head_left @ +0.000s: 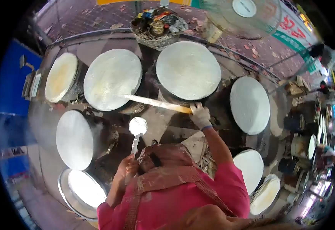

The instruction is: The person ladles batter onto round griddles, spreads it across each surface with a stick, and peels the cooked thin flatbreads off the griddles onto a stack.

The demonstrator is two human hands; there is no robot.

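Note:
My left hand [128, 167] is closed round the handle of a ladle [138, 125], whose round bowl is white. In my right hand [201, 116], which wears a pale glove, is a long flat spatula [158, 103] with a yellowish handle and white-coated blade. The blade's tip lies over the lower right part of a white round sheet [113, 78] on a drum-like stove. Another white round sheet [188, 71] is just above my right hand. A metal basin [64, 188] holding something white stands at the lower left.
More round griddles with white sheets stand at left [74, 140], upper left [61, 78], right [250, 105] and lower right [249, 168]. A stack of sheets [266, 195] lies at lower right. A cluttered drum [158, 36] and a fan [244, 15] are beyond, near a railing.

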